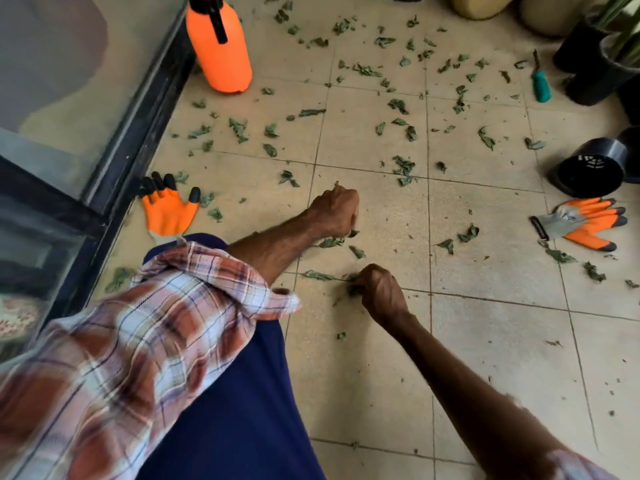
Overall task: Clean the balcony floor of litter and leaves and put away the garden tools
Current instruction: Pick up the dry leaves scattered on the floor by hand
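Note:
Several dry green leaves (401, 105) lie scattered over the beige tiled floor (485, 334). My left hand (335, 211) is down at the floor with its fingers curled around a bunch of leaves (334, 241). My right hand (380, 292) is just nearer me, gripping more leaves (320, 275) against the tile. An orange spray bottle (220, 46) stands at the back left. One orange glove (169, 209) lies by the door frame, and a pair of gloves (585, 223) lies at the right. A teal-handled tool (541, 85) lies near the pots.
A black empty pot (590, 171) lies on its side at the right. Black pots with plants (599, 64) and pale containers (481, 5) stand along the back right. A dark sliding-door frame (138, 133) runs along the left. My blue-clad knee (239, 393) fills the lower middle.

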